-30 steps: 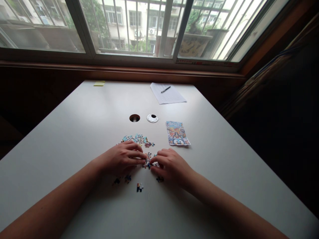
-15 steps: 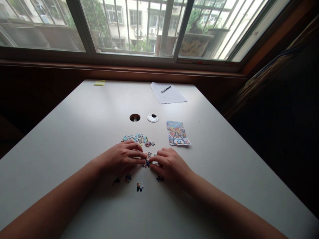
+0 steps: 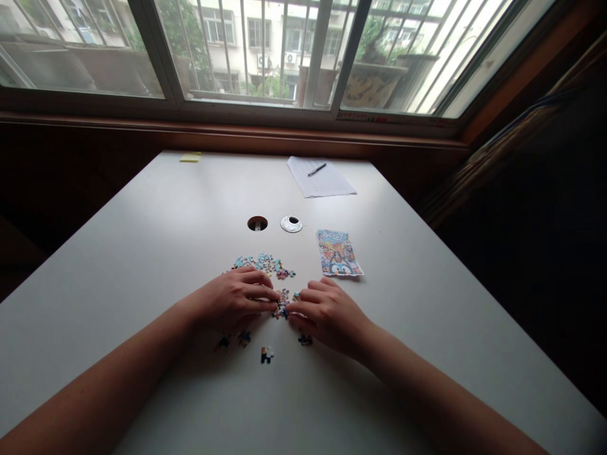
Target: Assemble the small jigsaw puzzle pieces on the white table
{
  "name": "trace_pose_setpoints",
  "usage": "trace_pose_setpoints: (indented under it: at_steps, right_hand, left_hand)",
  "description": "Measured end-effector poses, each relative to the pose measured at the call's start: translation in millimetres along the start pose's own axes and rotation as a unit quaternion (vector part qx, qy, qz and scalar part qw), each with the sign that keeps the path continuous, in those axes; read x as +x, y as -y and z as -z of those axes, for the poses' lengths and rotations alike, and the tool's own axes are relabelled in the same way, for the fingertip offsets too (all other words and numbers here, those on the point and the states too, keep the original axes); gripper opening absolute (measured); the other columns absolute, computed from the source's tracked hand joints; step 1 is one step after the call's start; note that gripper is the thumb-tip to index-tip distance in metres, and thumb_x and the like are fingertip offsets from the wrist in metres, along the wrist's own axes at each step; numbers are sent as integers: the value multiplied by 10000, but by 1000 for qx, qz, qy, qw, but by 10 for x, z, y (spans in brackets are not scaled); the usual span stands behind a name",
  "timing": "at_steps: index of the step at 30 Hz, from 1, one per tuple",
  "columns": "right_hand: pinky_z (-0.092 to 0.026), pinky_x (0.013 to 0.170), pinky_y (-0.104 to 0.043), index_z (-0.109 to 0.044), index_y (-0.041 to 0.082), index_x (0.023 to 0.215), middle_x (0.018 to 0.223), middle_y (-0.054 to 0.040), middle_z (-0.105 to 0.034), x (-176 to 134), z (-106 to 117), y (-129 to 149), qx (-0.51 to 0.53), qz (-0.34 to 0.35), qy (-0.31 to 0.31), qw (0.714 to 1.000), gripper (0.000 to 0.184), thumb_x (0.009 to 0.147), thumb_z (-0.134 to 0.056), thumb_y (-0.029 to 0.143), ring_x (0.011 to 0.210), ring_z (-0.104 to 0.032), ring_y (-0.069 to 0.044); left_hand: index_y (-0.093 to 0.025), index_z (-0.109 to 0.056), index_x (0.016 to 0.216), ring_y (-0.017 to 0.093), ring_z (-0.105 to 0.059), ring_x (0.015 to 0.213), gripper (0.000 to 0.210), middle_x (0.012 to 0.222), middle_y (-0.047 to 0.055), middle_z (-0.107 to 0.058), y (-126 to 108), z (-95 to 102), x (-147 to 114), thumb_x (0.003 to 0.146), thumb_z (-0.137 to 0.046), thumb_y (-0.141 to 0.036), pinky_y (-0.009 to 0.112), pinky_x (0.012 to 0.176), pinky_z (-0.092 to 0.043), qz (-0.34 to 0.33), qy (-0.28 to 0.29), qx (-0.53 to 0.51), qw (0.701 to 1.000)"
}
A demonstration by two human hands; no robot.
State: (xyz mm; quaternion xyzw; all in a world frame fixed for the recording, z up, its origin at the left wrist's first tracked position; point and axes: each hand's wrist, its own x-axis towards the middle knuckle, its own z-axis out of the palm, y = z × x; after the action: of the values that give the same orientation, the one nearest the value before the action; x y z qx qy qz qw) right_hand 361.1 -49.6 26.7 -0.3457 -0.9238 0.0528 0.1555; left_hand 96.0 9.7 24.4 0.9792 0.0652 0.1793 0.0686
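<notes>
Small jigsaw puzzle pieces form a cluster between my two hands on the white table. From the left, my left hand reaches over with fingers stretched and slightly apart, its fingertips touching the cluster's edge. My right hand comes in from the other side, fingers bent together in a pinch at a dark blue puzzle piece. Both thumbs are mostly hidden. Beyond my left hand lies a larger heap of light blue and mixed pieces. A loose black, white and orange piece sits nearer me.
A colourful picture sheet lies right of the heap. Further back are a round cable hole, its metal cover, papers with a pen, and yellow sticky notes. Dark pieces lie near my left wrist.
My right hand has shifted slightly right, showing more of the pieces between the hands. My left hand stays nearly in place.
</notes>
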Motion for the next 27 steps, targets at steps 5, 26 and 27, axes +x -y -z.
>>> trace_pose_setpoints:
  at_steps: [5, 26, 27]
  right_hand:
    - [-266, 728, -326, -711, 233, 976, 790, -11, -679, -3, -60, -2, 17, -10, -11, 1000, 142, 987, -584, 295, 780, -538, -163]
    - [-274, 732, -321, -696, 231, 992, 812, -13, -678, 1, -123, -22, 10, -28, -12, 999, 145, 998, -573, 305, 782, -538, -168]
    - [-280, 739, -319, -696, 226, 983, 822, -15, -680, 1, -126, -26, 12, -33, -11, 999, 135, 990, -588, 308, 788, -541, -170]
  left_hand:
    - [-243, -639, 1213, 229, -603, 1122, 341, 1252, 56, -700, -8, 5, 1, 898, -554, -149, 420, 964, -445, 1, -2, 2, 1000]
    - [-252, -642, 1226, 226, -606, 1115, 335, 1234, 62, -706, -3, -3, -7, 913, -559, -166, 411, 957, -464, 3, -6, 1, 1000]
    - [-253, -646, 1221, 225, -607, 1113, 328, 1229, 62, -707, -2, -2, -6, 914, -564, -172, 410, 956, -468, 3, -7, 0, 1000]
